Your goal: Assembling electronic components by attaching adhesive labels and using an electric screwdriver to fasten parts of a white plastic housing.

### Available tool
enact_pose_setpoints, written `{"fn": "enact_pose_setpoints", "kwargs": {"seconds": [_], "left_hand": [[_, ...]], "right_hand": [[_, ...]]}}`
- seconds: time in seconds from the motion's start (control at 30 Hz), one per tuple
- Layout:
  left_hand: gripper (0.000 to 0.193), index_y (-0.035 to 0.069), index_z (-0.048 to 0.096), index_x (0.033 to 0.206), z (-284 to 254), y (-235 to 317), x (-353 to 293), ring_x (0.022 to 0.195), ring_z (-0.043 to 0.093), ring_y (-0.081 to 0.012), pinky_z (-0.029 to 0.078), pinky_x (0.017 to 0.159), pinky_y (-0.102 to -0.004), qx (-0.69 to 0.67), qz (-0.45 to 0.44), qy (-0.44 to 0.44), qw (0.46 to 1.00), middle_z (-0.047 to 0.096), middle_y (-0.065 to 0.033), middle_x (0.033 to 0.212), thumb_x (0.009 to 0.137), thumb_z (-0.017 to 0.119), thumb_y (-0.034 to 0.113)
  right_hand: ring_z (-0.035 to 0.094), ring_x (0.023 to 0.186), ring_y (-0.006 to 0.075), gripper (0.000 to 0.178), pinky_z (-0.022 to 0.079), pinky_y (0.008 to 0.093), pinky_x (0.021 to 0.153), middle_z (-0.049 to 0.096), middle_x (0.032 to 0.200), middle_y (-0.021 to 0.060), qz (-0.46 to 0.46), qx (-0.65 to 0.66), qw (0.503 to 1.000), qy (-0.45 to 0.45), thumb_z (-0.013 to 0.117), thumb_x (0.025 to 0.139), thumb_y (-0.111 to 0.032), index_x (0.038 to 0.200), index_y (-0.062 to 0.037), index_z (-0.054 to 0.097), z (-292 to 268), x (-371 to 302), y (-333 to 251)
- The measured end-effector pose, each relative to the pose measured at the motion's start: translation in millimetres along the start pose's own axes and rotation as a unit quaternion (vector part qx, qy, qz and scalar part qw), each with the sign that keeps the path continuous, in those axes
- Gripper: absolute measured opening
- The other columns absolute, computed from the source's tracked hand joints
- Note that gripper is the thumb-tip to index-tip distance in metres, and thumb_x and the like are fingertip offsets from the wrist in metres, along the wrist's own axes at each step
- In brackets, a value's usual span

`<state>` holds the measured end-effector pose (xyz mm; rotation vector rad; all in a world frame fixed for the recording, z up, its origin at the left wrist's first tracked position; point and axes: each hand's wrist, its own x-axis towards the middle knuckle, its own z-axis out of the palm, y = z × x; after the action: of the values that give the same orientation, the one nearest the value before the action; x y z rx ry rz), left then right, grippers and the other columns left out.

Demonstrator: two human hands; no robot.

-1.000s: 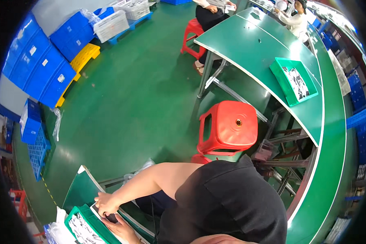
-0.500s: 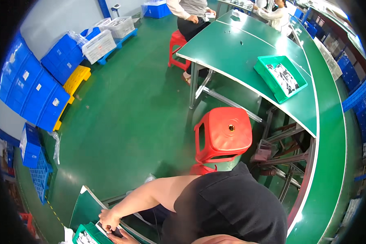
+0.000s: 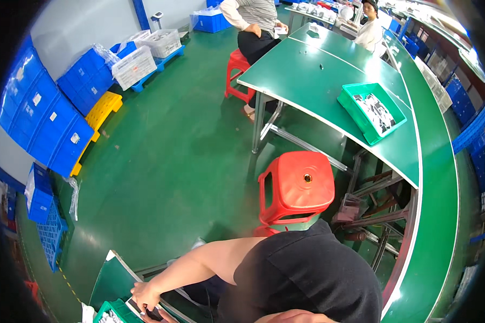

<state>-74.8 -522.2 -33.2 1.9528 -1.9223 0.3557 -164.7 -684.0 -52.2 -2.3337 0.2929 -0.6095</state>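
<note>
My right arm reaches to the lower left corner. There my right hand [image 3: 145, 294] bends over the table with its fingers closed on a small dark piece that I cannot make out. My left hand [image 3: 167, 318] is at the lower edge, mostly cut off, its visible fingers curled against the same dark piece. Beside both hands stands a green bin [image 3: 109, 311] with small white parts in it. Under them is a green tabletop [image 3: 112, 279] with a pale edge.
A red stool [image 3: 302, 180] stands right of centre, by a long green table [image 3: 312, 89] bearing a green bin [image 3: 355, 116] of white and dark parts. Blue crates [image 3: 43, 116] line the left wall. One person [image 3: 253, 24] sits at the far table; another [image 3: 369, 32] is behind it.
My view has tilted slightly, so the scene sits a little lower. The person behind the far table has straightened up. My hands stay close together at the same spot.
</note>
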Motion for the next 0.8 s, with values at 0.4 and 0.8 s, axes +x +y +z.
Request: {"fn": "enact_pose_setpoints", "kwargs": {"seconds": [0.4,0.8], "left_hand": [[0.071,0.001,0.048,0.132,9,4,-2,0.096,0.063,-0.0352,0.054,0.081,-0.0434,-0.023,-0.067,0.085,0.994,0.061,-0.0187,0.111,0.076,0.081,0.03],[0.071,-0.004,0.037,0.134,-1,8,0,0.093,0.063,-0.0379,0.055,0.076,-0.0436,-0.047,-0.094,0.004,0.994,0.058,-0.0262,0.112,0.085,0.071,0.034]], "right_hand": [[0.049,0.104,0.0212,0.024,0.034,0.0433,0.085,0.065,0.087,-0.0091,-0.004,0.009,1.0,0.014,0.077,0.063,-0.03,0.087,-0.0279,0.075,1,0,1],[0.048,0.108,0.0227,0.024,0.034,0.045,0.088,0.065,0.093,-0.0054,-0.002,0.026,0.999,0.021,0.076,0.064,-0.027,0.088,-0.0264,0.076,1,-4,-1]]}}
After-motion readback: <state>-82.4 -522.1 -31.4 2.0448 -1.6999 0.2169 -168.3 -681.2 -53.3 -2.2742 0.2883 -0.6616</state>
